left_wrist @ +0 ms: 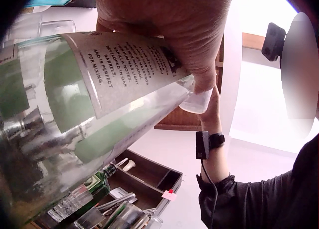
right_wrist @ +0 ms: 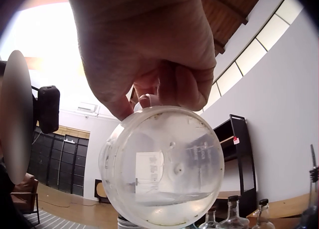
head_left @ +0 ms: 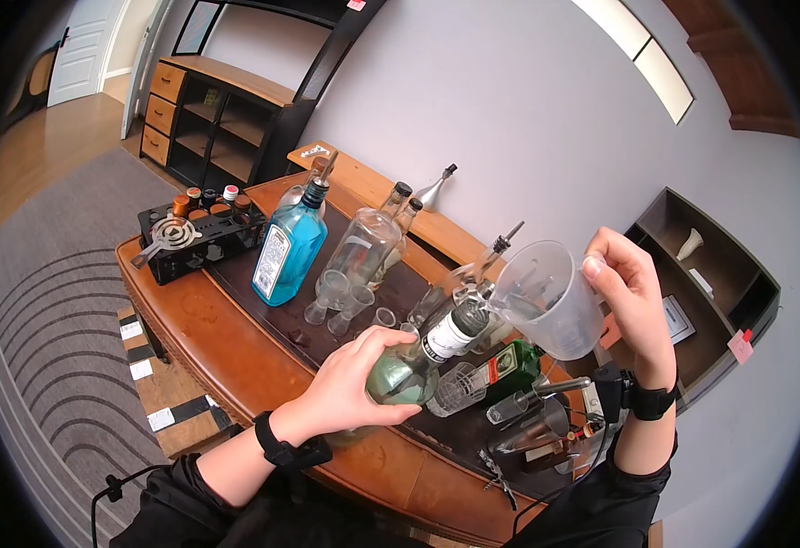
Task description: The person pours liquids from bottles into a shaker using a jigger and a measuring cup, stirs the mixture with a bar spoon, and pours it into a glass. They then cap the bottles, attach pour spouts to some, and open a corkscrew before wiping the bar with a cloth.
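The left hand (head_left: 350, 376) grips a clear bottle (head_left: 402, 379) with a white neck label, tilted so its neck points up and right. In the left wrist view the bottle's printed label (left_wrist: 119, 69) lies under the left hand (left_wrist: 164, 19). The right hand (head_left: 630, 283) holds a translucent plastic jug (head_left: 560, 315), tilted, its mouth toward the bottle's neck. From the right wrist view the jug's round base (right_wrist: 174, 169) faces the camera, with clear liquid low inside; the right hand's (right_wrist: 144, 49) fingers curl above it. Whether liquid passes between jug and bottle cannot be told.
On the table (head_left: 272, 352) stand a blue bottle (head_left: 289, 247), clear bottles (head_left: 363, 242) and small glasses (head_left: 329, 294) left of the hands. A green bottle (head_left: 511, 363) and metal tools lie below the jug. A black rack (head_left: 201, 242) with a strainer (head_left: 172, 233) is at the left end.
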Tool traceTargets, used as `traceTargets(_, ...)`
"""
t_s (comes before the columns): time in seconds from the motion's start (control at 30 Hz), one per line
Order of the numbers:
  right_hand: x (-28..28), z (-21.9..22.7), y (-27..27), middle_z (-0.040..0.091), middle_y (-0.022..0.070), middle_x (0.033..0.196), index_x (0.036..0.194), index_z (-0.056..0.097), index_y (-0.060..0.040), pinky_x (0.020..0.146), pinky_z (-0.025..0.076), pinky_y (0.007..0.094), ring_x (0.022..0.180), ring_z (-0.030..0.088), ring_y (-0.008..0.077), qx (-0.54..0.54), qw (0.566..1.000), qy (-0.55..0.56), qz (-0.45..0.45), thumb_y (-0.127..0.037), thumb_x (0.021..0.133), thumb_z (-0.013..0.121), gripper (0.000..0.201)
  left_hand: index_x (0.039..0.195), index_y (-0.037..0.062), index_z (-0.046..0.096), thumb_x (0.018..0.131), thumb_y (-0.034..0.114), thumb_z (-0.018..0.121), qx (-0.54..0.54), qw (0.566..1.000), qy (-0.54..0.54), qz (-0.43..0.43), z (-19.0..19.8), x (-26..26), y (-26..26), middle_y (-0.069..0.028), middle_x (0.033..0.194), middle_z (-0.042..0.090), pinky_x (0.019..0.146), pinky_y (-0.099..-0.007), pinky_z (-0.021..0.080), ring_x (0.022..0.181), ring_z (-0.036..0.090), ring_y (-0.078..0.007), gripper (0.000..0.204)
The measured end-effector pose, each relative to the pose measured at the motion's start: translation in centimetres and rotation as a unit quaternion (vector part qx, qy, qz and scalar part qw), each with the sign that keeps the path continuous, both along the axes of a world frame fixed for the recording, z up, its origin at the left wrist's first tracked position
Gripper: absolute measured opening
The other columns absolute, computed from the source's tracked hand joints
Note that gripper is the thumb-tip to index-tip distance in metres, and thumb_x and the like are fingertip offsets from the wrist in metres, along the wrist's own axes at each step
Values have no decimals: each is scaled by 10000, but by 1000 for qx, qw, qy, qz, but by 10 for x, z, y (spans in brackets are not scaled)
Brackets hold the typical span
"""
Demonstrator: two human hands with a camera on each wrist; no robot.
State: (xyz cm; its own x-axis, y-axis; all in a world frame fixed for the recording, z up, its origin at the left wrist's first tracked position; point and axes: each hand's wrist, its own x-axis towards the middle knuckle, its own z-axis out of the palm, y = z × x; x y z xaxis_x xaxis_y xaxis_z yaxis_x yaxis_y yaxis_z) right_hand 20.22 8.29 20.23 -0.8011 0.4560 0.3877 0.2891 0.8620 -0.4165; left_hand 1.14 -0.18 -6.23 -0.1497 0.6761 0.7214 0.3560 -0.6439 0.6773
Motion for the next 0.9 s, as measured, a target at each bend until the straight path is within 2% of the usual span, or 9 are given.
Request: traceTargets(0.9, -11, 7, 2, 366, -70, 663, 714, 440, -48, 537, 241, 222, 628, 307, 27, 63, 998, -9, 5, -178, 871, 644, 288, 1258, 59, 503, 667, 286, 833, -5, 1000, 0, 3, 0, 0, 1, -122, 1202, 573, 956, -377, 471, 1114, 591, -303, 714)
